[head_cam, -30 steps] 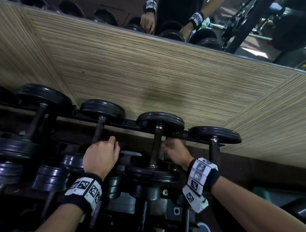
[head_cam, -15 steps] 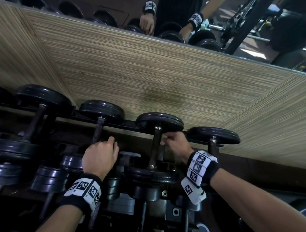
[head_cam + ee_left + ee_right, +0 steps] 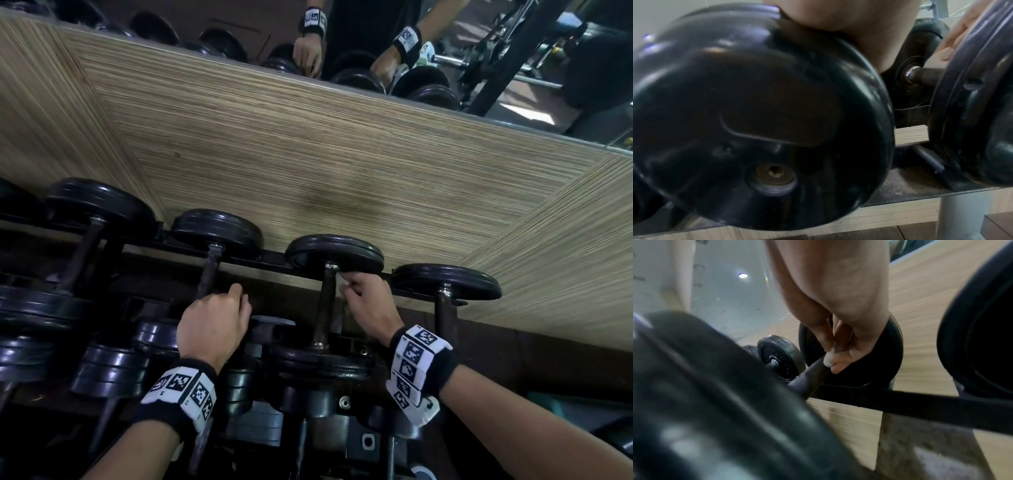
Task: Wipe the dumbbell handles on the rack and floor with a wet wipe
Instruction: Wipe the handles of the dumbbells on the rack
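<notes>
Black dumbbells lie in a row on the rack (image 3: 274,257). My right hand (image 3: 354,291) pinches a small white wet wipe (image 3: 343,287) against the dark handle (image 3: 324,301) of the third dumbbell, just below its far plate (image 3: 334,253). The right wrist view shows the wipe (image 3: 829,359) between thumb and fingertips, touching the handle (image 3: 809,374). My left hand (image 3: 214,320) is curled over the near plate (image 3: 756,113) of the neighbouring dumbbell, whose handle (image 3: 209,274) runs up past the thumb. Its fingertips are hidden.
A striped wood panel (image 3: 342,154) rises right behind the rack, with a mirror (image 3: 496,51) above it. A fourth dumbbell (image 3: 445,281) sits to the right of my right hand. More plates (image 3: 113,370) crowd the lower tier at the left.
My right hand has slid with the wipe up the handle, from its middle to just under the far plate. The left hand has stayed in place.
</notes>
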